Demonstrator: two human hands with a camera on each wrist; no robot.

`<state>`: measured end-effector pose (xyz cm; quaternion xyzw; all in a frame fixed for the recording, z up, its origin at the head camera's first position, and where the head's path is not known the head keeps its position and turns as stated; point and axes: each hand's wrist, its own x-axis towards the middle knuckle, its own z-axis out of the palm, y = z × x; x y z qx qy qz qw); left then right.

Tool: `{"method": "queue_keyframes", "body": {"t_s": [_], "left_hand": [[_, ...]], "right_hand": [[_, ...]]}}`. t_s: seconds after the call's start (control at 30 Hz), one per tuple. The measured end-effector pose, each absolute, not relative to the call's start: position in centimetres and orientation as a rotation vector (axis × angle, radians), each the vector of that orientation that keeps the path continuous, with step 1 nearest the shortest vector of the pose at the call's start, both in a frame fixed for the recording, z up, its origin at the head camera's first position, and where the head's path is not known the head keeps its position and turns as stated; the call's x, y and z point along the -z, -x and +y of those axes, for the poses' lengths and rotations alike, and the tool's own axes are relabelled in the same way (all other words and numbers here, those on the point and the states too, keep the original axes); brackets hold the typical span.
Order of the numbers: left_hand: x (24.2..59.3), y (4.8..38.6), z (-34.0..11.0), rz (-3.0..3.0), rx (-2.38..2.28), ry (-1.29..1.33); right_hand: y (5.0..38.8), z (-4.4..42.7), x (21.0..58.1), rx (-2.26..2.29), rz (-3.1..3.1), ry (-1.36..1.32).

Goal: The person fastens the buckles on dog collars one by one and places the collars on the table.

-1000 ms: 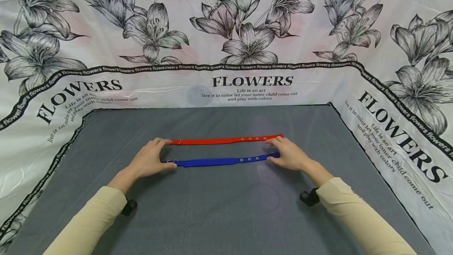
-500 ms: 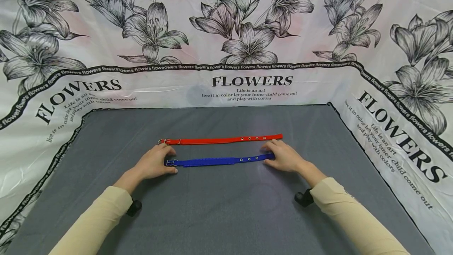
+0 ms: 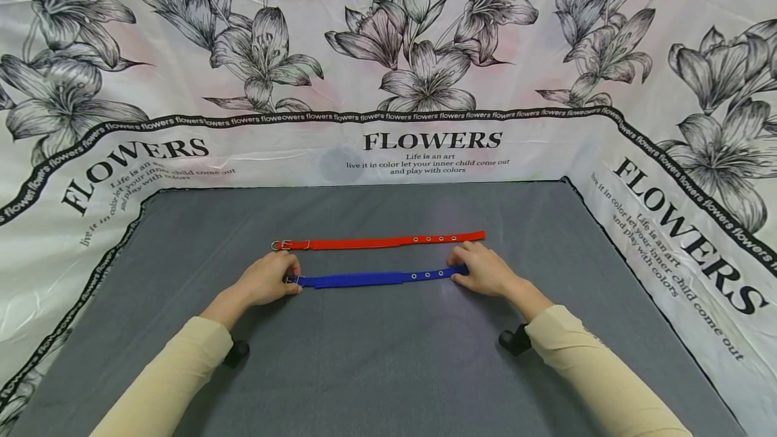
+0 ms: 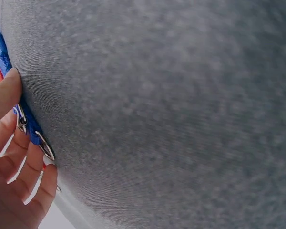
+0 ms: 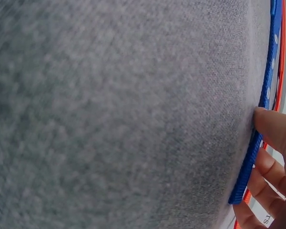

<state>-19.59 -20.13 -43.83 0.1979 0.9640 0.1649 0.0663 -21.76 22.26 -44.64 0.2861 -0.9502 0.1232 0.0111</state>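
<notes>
Head view: left hand [image 3: 269, 279] and right hand [image 3: 485, 269] pinch blue strap [image 3: 358, 280] well inside table edges [image 3: 364, 187]

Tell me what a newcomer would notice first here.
Probably the blue strap, central in the head view, its buckle end pinched by the left hand and its holed end by the right hand. Next, the red strap lying roughly parallel beyond it on the gray surface. Then the white floral cloth behind.
</notes>
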Motion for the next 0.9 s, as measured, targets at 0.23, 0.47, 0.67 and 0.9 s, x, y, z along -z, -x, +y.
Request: {"method": "queue_keyframes", "body": {"t_s": [0.23, 0.47, 0.67, 0.9], "left_hand": [[43.7, 19.6, -20.0, 2.892, -0.489, -0.595], [43.2, 19.5, -20.0, 2.882, -0.529, -0.561], [42.9, 19.6, -20.2, 2.861, -0.549, -0.541], [42.7, 19.5, -20.4, 2.881, -0.578, -0.544]], "right_hand": [[21.8, 22.3, 44.6, -0.372, -2.957, -0.906], [21.7, 22.2, 44.3, -0.36, -2.961, -0.893], [21.8, 22.3, 44.0, -0.388, -2.953, -0.905], [21.8, 22.5, 43.8, -0.42, -2.938, -0.898]]}}
